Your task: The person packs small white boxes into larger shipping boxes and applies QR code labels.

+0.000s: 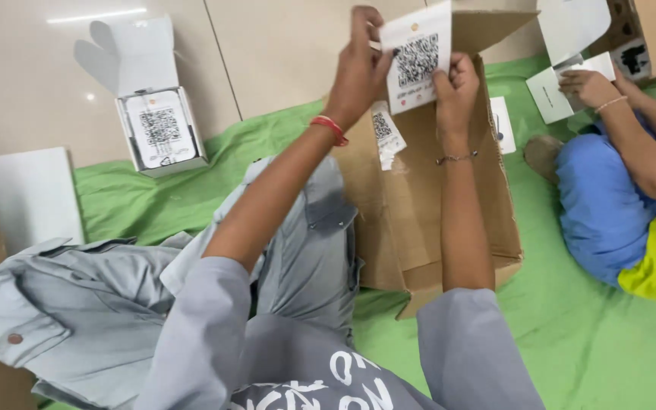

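I hold a white card [417, 62] with a square black code pattern up in front of me. My left hand [360, 62] grips its left edge, and a red band sits on that wrist. My right hand [455, 89] pinches its lower right corner, with a thin bracelet on that wrist. Below the card lies an open brown cardboard box [449, 220] on a green cloth [571, 334]. A second, smaller white card [386, 133] with a code pattern hangs just under my left hand, against the box flap.
An open white box [159, 129] holding a code-printed card stands on the cloth's far left edge. A flat white sheet [32, 193] lies left. Another person in blue and yellow sits right, their hand [588, 85] on white cards [556, 95]. Pale floor tiles lie beyond.
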